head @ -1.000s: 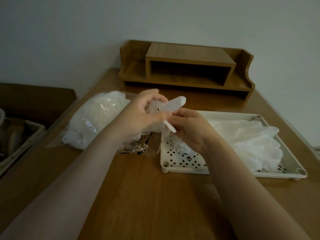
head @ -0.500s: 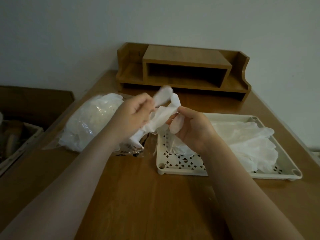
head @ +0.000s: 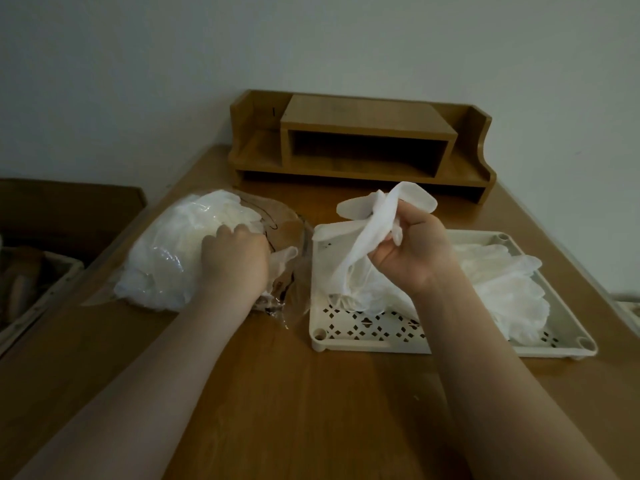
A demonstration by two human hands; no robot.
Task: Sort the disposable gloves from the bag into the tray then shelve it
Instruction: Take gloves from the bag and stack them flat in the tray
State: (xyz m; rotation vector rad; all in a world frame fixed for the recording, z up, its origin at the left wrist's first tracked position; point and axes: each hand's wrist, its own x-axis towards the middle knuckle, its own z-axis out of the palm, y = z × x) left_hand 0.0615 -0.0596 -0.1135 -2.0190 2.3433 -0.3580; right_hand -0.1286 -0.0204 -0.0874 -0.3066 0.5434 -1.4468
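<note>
A clear plastic bag (head: 166, 258) stuffed with white disposable gloves lies on the table at the left. My left hand (head: 235, 261) reaches into its open mouth, fingers curled among the gloves; what they hold is hidden. My right hand (head: 412, 251) grips a white glove (head: 367, 220) above the left end of the cream perforated tray (head: 367, 329). Several white gloves (head: 509, 289) lie piled in the tray's right half. A wooden desk shelf (head: 363, 147) stands at the table's back.
The wooden table (head: 311, 410) runs toward me in front of the tray. A basket (head: 31, 292) and a dark box sit lower, off the table's left edge. A wall stands right behind the shelf.
My left hand let go of the glove and moved left into the bag's mouth. My right hand kept the glove and holds it over the tray.
</note>
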